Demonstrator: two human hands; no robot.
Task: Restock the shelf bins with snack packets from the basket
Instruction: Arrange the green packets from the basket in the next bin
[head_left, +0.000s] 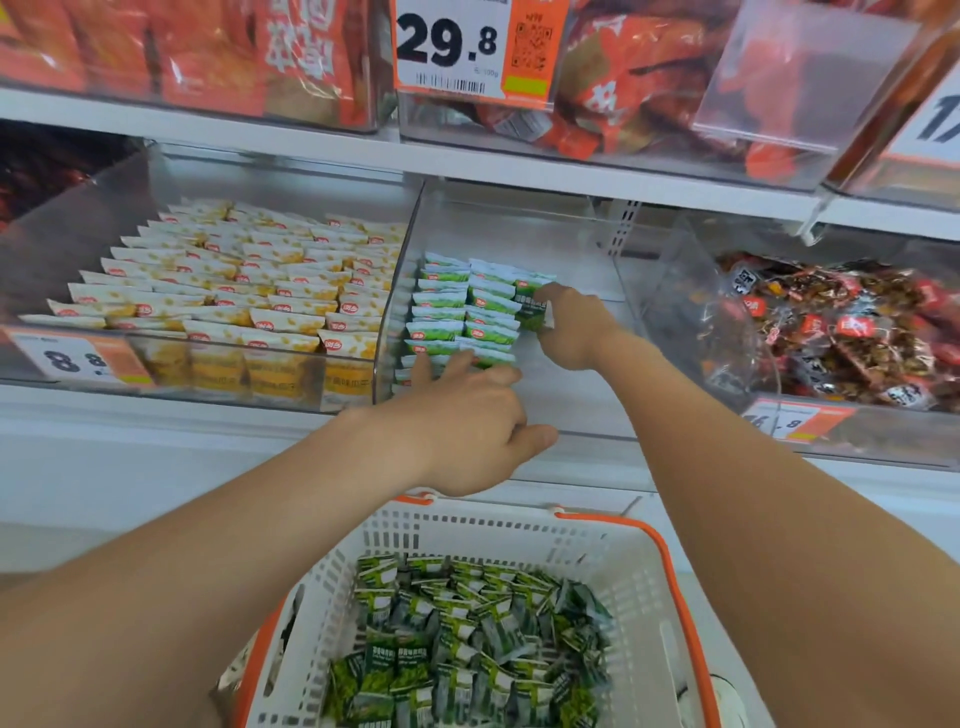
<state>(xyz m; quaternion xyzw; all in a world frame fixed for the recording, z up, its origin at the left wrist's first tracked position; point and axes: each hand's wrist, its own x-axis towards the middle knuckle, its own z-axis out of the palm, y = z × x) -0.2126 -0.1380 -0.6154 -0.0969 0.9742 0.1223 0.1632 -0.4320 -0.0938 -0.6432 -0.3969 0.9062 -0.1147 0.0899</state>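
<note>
Rightward, bin (582, 387) lies bare; right hand (571, 332) pinches 1 packet (534, 313), left hand (467, 421) presses rows (441, 312) flat-fingered.

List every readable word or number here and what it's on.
"29.8": upper shelf price tag.
"8.8": yellow bin's tag.
".8": right bin's tag; its leading digits are blurred.
Print on the green packets and other packs: too blurred.
</note>
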